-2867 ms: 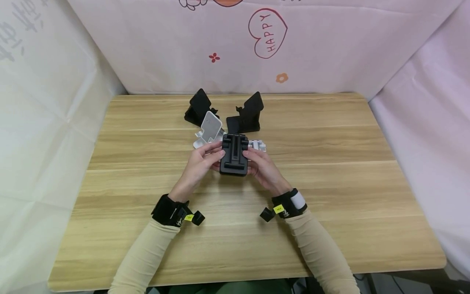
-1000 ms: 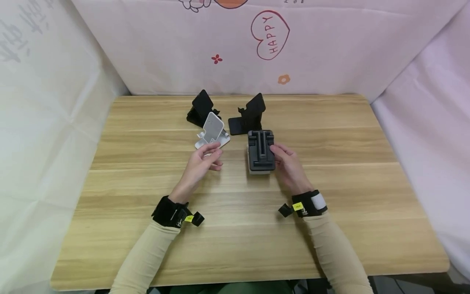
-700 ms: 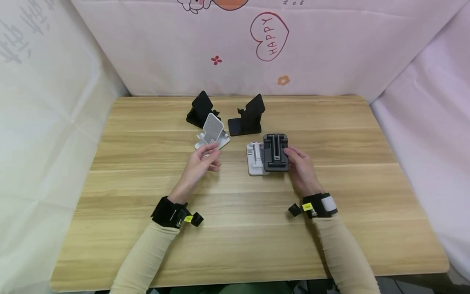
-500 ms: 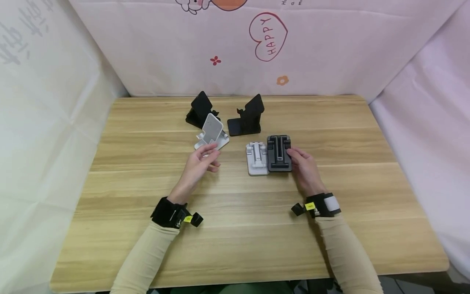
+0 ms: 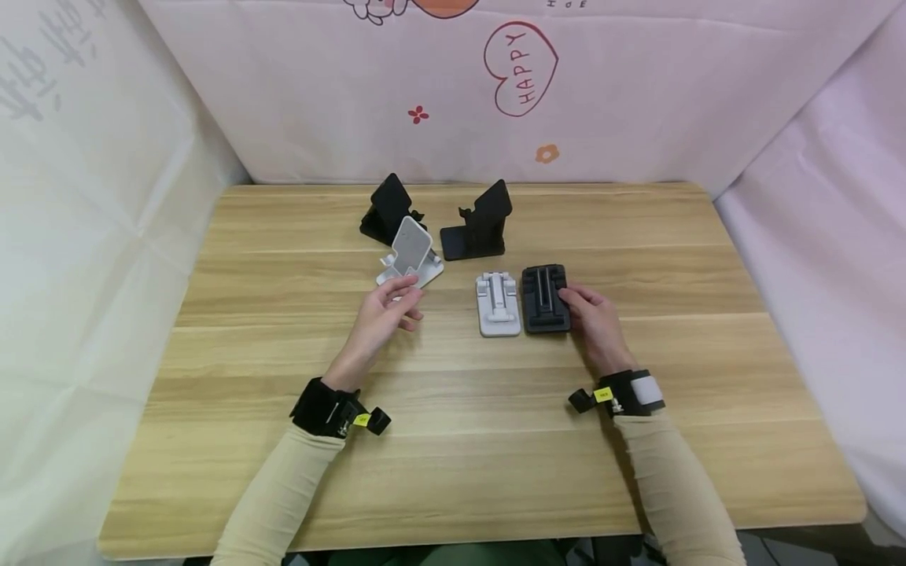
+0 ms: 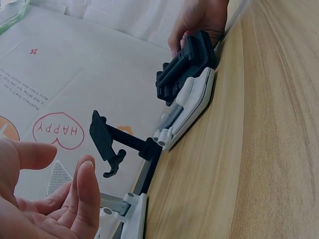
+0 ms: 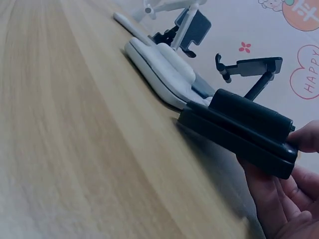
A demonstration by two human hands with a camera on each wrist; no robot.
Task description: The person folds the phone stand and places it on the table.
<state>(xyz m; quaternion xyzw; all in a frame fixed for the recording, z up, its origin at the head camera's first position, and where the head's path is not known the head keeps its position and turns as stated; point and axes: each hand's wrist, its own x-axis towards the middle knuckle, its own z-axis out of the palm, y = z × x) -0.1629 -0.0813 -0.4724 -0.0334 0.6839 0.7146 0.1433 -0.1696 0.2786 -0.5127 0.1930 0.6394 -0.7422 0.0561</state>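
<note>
My right hand (image 5: 598,330) holds a folded black phone stand (image 5: 546,299) by its right edge, thumb on top and fingers below. In the right wrist view this black stand is close over the table, with a shadow beneath. Just left of it a folded white phone stand (image 5: 498,305) lies flat on the table. My left hand (image 5: 375,326) holds nothing; its fingers are loosely bent near an unfolded white phone stand (image 5: 412,250), overlapping its front edge in the head view. In the left wrist view the left thumb and fingertips (image 6: 85,172) are apart.
Two unfolded black phone stands stand behind: the left black stand (image 5: 391,209) and the right black stand (image 5: 487,222). The wooden table (image 5: 453,440) runs back to a printed white cloth (image 5: 340,102). Cloth also hangs at both sides.
Both hands held the black folded stand at first; the left let go. My right hand has carried it rightward and lowered it, uncovering the white folded stand. The left hand stays nearly still.
</note>
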